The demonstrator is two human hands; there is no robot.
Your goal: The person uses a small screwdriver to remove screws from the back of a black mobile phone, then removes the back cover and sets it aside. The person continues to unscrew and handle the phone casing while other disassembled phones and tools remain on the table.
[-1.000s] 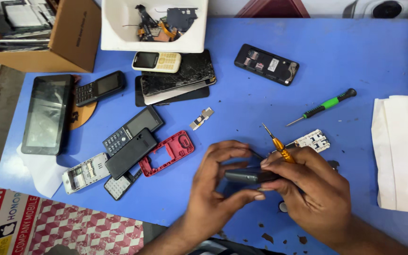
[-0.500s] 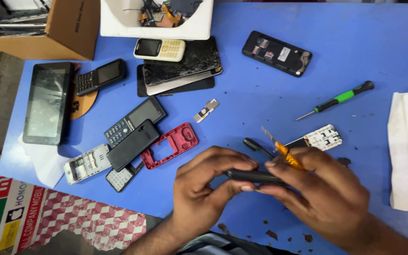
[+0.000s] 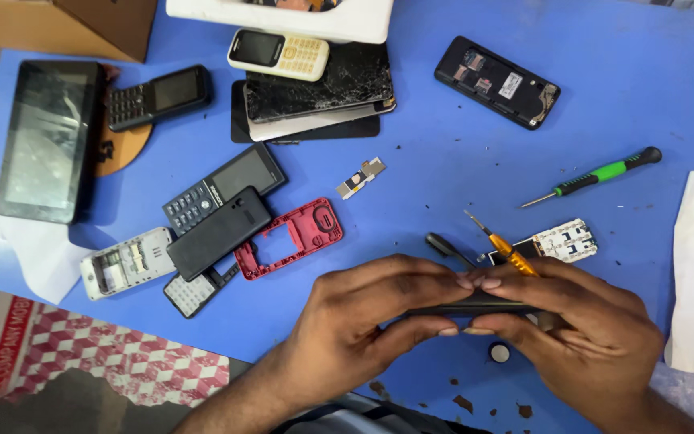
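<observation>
Blue table [image 3: 443,161], dark phone shell [image 3: 475,304] pinched between both hands' fingers [image 3: 411,329]

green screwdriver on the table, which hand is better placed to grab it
Right, probably. The green screwdriver lies up on the right hand's side, while the left hand sits farther off. Both hands grip the dark phone body, and the right also holds an orange screwdriver.

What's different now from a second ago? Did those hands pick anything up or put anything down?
Nothing was picked up or put down. Both hands, the left hand and the right hand, slid a little to the right on the blue table, keeping hold of the thin black phone part; the right still grips the orange-handled screwdriver. The green-handled screwdriver, the red plastic phone frame and the other phones lie as before.
</observation>
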